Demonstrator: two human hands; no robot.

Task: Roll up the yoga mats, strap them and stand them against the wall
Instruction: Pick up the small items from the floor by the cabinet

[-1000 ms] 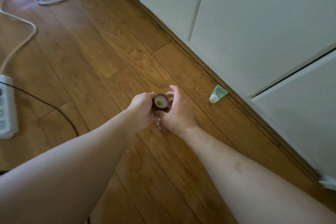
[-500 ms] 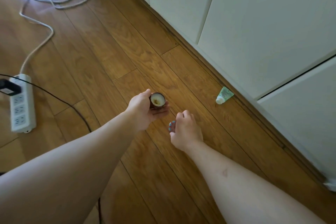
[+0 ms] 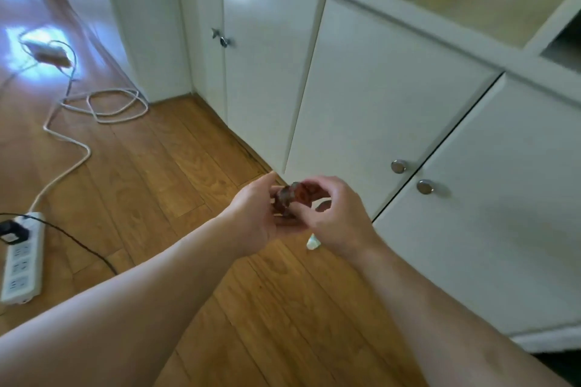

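No yoga mat or strap shows in the head view. My left hand [image 3: 251, 220] and my right hand [image 3: 336, 214] meet above the wooden floor, both gripping a small dark brown jar [image 3: 290, 196], which is blurred. The left hand cups it from below and the left. Fingers of the right hand pinch its top from the right. Part of the jar is hidden behind those fingers.
White cabinet doors [image 3: 377, 97] with round metal knobs [image 3: 398, 166] stand close ahead and right. A small green-white tube [image 3: 312, 242] lies on the floor below my right hand. A white power strip [image 3: 22, 261], a black cable and coiled white cord [image 3: 103, 104] lie left.
My right hand has come back onto the jar held by the left hand. Both hands rose, and the view tilted up toward the cabinets.
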